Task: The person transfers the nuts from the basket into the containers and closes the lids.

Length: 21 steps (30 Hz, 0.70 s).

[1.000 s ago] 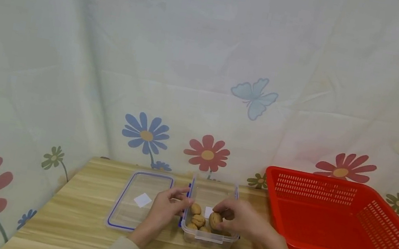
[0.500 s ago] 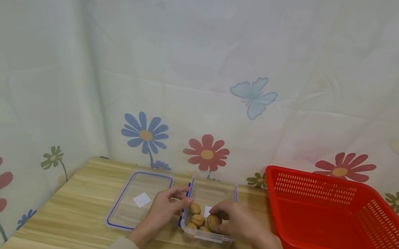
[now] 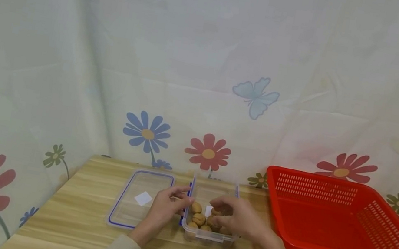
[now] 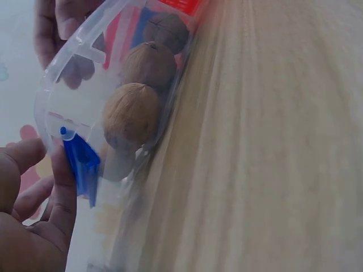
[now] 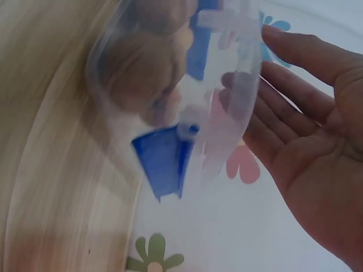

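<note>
Near the tabletop's front edge, the right hand (image 3: 237, 220), which a second ago pinched a walnut over the clear container (image 3: 207, 235), now hovers with fingers spread and empty, so that nut has joined the walnuts (image 3: 199, 219) inside. The left hand (image 3: 165, 208) still grips the container's left wall by the blue clip (image 4: 81, 163), with the lid (image 3: 141, 198) flat beside it and the red basket (image 3: 341, 223) toward the tabletop's right edge.

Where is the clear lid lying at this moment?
In the head view, the clear lid lies flat on the table, left of the walnut container, beside the left hand.
</note>
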{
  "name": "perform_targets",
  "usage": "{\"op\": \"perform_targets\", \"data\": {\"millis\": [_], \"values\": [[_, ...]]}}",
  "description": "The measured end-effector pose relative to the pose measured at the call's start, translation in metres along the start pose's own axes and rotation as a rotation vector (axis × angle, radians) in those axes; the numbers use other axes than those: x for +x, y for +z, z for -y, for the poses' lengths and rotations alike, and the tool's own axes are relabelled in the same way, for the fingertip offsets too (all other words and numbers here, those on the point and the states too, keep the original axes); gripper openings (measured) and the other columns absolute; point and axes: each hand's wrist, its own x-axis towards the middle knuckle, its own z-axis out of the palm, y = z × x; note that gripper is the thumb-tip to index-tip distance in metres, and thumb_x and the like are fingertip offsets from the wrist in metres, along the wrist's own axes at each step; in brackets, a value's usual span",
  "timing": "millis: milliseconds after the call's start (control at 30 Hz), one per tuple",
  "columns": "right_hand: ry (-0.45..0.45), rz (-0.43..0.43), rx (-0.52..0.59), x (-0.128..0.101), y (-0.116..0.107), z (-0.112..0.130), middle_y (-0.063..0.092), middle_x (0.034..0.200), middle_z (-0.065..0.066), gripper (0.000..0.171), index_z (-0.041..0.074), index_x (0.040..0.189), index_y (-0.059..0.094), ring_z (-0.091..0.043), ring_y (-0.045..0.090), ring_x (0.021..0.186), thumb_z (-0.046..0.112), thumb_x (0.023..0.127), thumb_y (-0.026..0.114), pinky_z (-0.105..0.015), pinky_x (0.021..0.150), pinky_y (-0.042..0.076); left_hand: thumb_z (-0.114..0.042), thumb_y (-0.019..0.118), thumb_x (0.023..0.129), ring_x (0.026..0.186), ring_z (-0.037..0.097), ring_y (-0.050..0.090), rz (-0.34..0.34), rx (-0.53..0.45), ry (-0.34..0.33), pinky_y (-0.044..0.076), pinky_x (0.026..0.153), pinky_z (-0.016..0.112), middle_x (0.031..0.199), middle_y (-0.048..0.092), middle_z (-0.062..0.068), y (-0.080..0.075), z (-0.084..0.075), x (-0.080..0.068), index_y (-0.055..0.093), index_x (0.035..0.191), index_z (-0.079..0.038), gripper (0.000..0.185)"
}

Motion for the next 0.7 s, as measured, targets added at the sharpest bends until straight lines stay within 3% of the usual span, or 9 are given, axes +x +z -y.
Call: {"op": "perform_targets", "data": {"millis": [267,433,700], "values": [[-0.066,-0.133,0.140,0.013,0.018,0.017,0.075,0.121,-0.014,0.037,-0.001,0.131,0.070,-0.028,0.074,0.107,0.014,0.098,0.079,-0.037,0.093,0.062,-0.015,0.080,0.097,0.094,0.037,0.075,-0.012,0.007,0.029,0.066,0.076,0.041,0.110,0.071,0.015,-0.026,-0.016,-0.002,0.068,0.136,0.002,0.044],[-0.083,-0.170,0.250,0.026,0.040,0.033,0.073,0.124,-0.017,0.038,-0.002,0.135,0.067,-0.029,0.074,0.108,0.011,0.101,0.076,-0.035,0.092,0.062,-0.016,0.082,0.096,0.104,0.033,0.074,-0.044,0.055,0.055,0.065,0.080,0.037,0.122,0.070,0.019,-0.060,-0.023,-0.008,0.068,0.137,0.001,0.046],[-0.013,-0.230,0.455,0.047,0.076,0.057,0.062,0.140,-0.021,0.055,-0.002,0.149,0.055,-0.037,0.068,0.121,0.016,0.101,0.076,-0.041,0.092,0.062,-0.022,0.082,0.096,0.114,0.028,0.072,-0.062,0.194,0.061,0.061,0.090,0.031,0.136,0.067,0.017,-0.117,-0.026,-0.024,0.063,0.145,-0.005,0.055]]}}
